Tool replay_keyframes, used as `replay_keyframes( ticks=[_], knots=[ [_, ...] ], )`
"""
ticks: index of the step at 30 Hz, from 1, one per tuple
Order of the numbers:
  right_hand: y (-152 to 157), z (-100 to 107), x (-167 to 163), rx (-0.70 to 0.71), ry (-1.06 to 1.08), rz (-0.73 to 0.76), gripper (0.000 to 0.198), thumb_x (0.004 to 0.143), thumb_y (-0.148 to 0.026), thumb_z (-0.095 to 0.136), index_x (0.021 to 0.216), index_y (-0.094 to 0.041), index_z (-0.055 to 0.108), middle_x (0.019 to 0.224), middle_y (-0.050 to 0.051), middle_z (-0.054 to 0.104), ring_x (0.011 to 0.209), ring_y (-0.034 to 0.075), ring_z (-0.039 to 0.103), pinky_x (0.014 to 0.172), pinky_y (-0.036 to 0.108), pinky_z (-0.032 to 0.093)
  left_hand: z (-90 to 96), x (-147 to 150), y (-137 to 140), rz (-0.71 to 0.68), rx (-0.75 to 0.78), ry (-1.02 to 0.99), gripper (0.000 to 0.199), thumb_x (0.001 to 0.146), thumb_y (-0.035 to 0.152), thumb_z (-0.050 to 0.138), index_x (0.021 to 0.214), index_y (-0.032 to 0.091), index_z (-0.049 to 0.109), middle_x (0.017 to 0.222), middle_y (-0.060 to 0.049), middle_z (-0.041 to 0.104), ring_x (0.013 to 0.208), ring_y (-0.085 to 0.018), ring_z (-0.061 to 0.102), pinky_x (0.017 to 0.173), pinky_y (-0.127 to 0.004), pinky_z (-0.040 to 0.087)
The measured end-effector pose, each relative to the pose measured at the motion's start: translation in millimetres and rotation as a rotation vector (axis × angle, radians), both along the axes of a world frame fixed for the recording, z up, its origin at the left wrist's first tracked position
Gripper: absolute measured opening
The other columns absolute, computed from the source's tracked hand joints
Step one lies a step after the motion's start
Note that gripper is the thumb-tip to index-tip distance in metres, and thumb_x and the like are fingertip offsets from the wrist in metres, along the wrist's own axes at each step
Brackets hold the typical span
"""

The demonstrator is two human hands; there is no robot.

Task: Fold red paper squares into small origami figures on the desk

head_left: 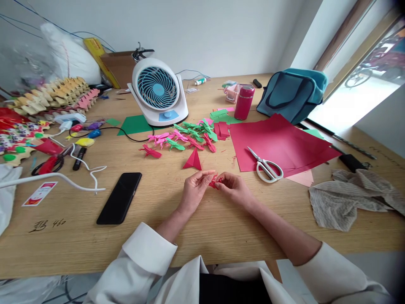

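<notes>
Between my fingertips is a small red folded paper piece (215, 182) with thin cut strips. My left hand (196, 190) pinches it from the left, and my right hand (234, 189) pinches it from the right; the fingers cover part of it. Just beyond the hands stands a red folded paper triangle (193, 160). Farther back lies a cluster of pink, green and red folded paper figures (190, 134). White-handled scissors (267, 168) rest, blades apart, on large red paper sheets (278, 141) to the right.
A white fan (160, 90) stands behind the figures. A black phone (119, 198) lies left of my hands, near a white cable (47, 179). At right are a red thermos (244, 102), a blue bag (292, 95) and a crumpled grey cloth (348, 200).
</notes>
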State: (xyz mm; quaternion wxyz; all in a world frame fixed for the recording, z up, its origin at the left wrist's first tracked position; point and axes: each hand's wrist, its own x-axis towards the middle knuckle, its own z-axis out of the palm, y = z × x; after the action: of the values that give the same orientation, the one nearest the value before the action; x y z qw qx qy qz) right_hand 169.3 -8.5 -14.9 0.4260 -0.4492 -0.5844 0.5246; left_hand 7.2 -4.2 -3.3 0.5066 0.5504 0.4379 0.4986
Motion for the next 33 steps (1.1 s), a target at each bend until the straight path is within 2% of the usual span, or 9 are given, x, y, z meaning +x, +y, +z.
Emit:
replay_keyframes(
  ticks=[3,8,12,18,24,29,33],
  knots=[
    [1.6,3.5,1.4,-0.047,0.067,-0.012,0.032,0.077,-0.048,0.070,0.079,-0.018,0.059,0.073,0.001,0.060,0.066,0.014,0.052,0.061,0.027,0.041,2.5,-0.8,1.1,-0.017,0.017,0.028,0.029,0.086,0.042,0.065,0.097,0.016,0.073,0.093,-0.006,0.075,0.086,-0.016,0.067,0.082,-0.026,0.052],
    [2.5,3.6,2.6,-0.065,0.101,-0.016,0.032,0.074,-0.047,0.072,0.078,-0.018,0.059,0.073,0.000,0.061,0.068,0.014,0.053,0.063,0.028,0.042,-0.7,1.1,2.2,-0.030,-0.021,0.056,0.023,0.073,0.035,0.076,0.081,0.014,0.070,0.079,-0.004,0.072,0.075,-0.015,0.065,0.073,-0.025,0.052],
    [2.0,0.8,3.4,-0.053,0.090,0.006,0.033,0.076,-0.049,0.071,0.079,-0.018,0.060,0.074,0.000,0.061,0.069,0.014,0.054,0.064,0.028,0.043,-0.3,0.7,1.4,-0.039,-0.001,0.108,0.021,0.076,0.035,0.073,0.078,0.015,0.069,0.077,-0.004,0.070,0.072,-0.015,0.064,0.070,-0.025,0.050],
    [0.3,-0.4,4.0,-0.015,0.081,0.037,0.036,0.081,-0.054,0.068,0.083,-0.019,0.059,0.075,0.000,0.061,0.068,0.014,0.054,0.064,0.028,0.043,2.5,-3.0,0.3,-0.025,0.129,0.268,0.019,0.081,0.033,0.069,0.072,0.016,0.065,0.070,-0.001,0.064,0.070,-0.013,0.059,0.069,-0.023,0.046],
    [-1.2,0.5,2.9,0.032,0.079,0.094,0.034,0.082,-0.051,0.069,0.091,-0.019,0.058,0.082,0.002,0.063,0.073,0.015,0.056,0.068,0.028,0.046,-4.7,-1.6,2.0,-0.005,0.099,0.108,0.018,0.081,0.033,0.070,0.076,0.017,0.066,0.072,0.001,0.064,0.071,-0.012,0.059,0.072,-0.022,0.046],
    [0.3,-3.1,0.6,0.026,0.096,0.039,0.035,0.080,-0.053,0.071,0.084,-0.019,0.059,0.078,0.001,0.062,0.070,0.015,0.056,0.067,0.029,0.047,-5.6,0.8,1.4,-0.029,0.041,0.040,0.018,0.080,0.033,0.072,0.082,0.016,0.068,0.079,-0.001,0.068,0.077,-0.013,0.062,0.077,-0.023,0.048],
    [-0.1,-0.5,2.0,0.051,0.092,0.032,0.033,0.080,-0.050,0.070,0.083,-0.019,0.058,0.078,0.002,0.062,0.070,0.015,0.056,0.066,0.028,0.046,-4.2,-0.3,2.4,-0.056,-0.006,0.037,0.021,0.077,0.034,0.075,0.081,0.015,0.068,0.078,-0.002,0.069,0.075,-0.013,0.063,0.075,-0.024,0.049]
  ],
)
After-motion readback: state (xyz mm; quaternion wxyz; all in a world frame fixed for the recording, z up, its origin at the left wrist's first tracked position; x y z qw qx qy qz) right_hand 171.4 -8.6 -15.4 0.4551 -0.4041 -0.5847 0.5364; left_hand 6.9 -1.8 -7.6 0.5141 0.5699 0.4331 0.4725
